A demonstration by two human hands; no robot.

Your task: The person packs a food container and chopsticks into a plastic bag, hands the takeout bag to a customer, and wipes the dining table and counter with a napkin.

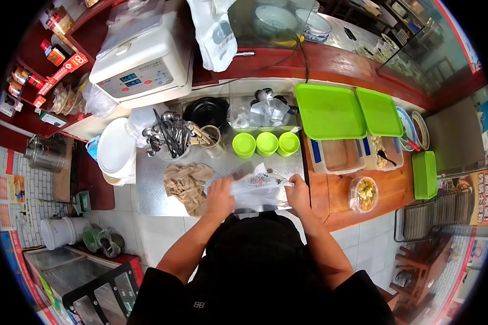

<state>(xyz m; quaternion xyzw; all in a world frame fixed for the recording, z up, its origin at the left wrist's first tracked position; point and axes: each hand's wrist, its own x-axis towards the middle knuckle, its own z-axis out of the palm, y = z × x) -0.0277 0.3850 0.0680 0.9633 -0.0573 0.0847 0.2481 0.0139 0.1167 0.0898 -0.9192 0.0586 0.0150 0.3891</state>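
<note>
A white plastic bag [259,184] with dark print is stretched between my two hands above the front of the metal counter. My left hand [220,196] grips its left end with closed fingers. The bag's right end is pinched in my right hand [297,193]. Left of my left hand lies a crumpled brown cloth [188,184]. Behind the bag stand green cups [267,144] in a row. To the right, on the wooden counter, sits a clear round tub of food [364,194], apart from my right hand.
Cutlery [171,130] stands in a container at the back left, beside a cup of chopsticks [212,142]. Green trays [331,111] partly cover clear bins [339,155]. A white sterilizer-like machine [141,73] and a white bucket [116,146] stand left.
</note>
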